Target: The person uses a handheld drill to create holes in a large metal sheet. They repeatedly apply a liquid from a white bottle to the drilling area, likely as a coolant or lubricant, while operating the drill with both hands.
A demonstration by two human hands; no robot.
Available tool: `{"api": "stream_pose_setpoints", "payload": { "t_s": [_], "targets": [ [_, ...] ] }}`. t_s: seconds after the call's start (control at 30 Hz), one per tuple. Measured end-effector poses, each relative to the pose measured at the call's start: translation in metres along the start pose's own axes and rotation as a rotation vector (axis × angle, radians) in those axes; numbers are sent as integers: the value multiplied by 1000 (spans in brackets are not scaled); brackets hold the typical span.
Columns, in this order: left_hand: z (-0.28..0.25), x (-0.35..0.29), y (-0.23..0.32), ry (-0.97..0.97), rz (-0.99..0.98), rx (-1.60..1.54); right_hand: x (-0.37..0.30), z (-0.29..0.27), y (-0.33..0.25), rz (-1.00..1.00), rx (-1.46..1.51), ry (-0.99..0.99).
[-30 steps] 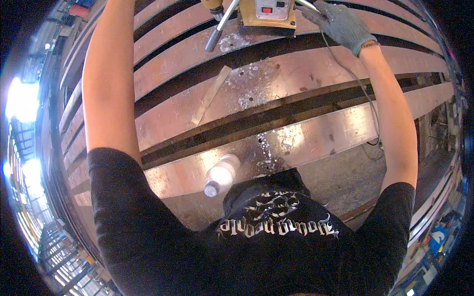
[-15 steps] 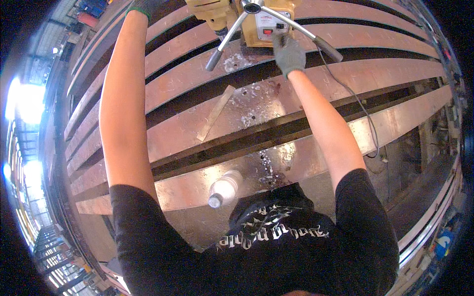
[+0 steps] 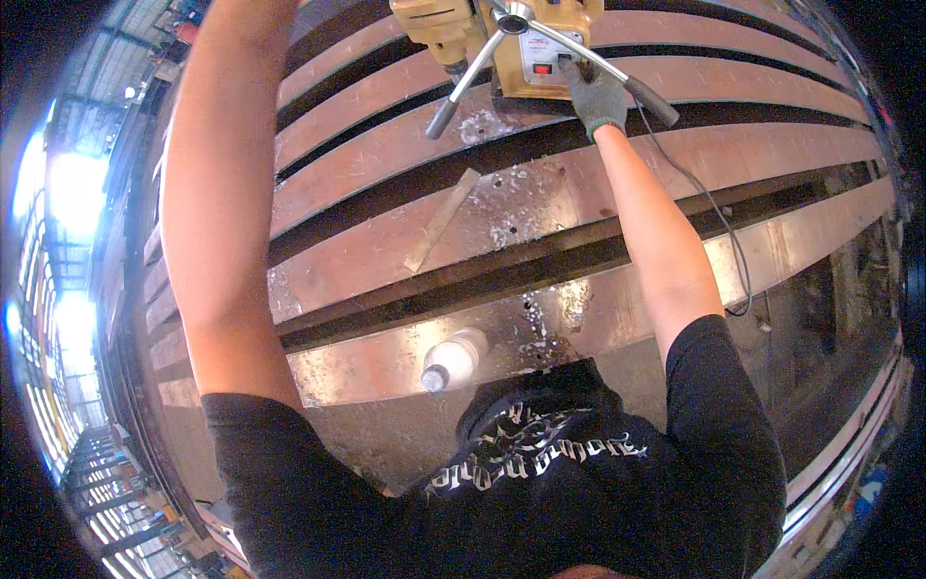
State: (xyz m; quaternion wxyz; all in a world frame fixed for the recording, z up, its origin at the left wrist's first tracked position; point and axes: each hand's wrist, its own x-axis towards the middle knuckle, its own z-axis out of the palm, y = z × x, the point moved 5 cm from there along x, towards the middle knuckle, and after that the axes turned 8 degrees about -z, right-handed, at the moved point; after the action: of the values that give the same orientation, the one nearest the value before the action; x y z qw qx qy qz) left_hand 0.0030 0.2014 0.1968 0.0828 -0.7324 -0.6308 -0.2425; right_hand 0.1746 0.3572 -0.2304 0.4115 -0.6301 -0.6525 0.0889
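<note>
A yellow magnetic drill [image 3: 503,72] with a spoked feed handle [image 3: 466,82] stands on steel strips at the top of the view. My right hand [image 3: 600,104], in a grey glove, is at the right side of its control panel [image 3: 535,50], by the dark switch and to the right of the red switch [image 3: 542,69]. A handle spoke and the hand's angle partly hide the fingers, so their grip does not show clearly. My left forearm [image 3: 222,154] reaches up past the top edge, and the left hand is out of view.
Long steel strips [image 3: 367,227] lie side by side with dark gaps between them. A flat narrow bar [image 3: 442,222] rests across one. Nearer me stands a clear plastic bottle [image 3: 458,359]. Wet white spots surround small holes. A dark cable [image 3: 719,207] runs down on the right.
My left arm has reached farther up, taking its hand out of view. My right hand has stayed by the control panel, its fingers closer to the dark switch. The whole view has shifted slightly.
</note>
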Motion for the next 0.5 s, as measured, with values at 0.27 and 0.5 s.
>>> {"api": "stream_pose_setpoints", "payload": {
  "t_s": [0.27, 0.5],
  "targets": [
    [39, 28, -41, -198, 46, 218, 24, 43, 44, 164, 142, 48],
    [55, 16, -68, -172, 3, 421, -55, -23, -39, -83, 105, -167]
  ]
}}
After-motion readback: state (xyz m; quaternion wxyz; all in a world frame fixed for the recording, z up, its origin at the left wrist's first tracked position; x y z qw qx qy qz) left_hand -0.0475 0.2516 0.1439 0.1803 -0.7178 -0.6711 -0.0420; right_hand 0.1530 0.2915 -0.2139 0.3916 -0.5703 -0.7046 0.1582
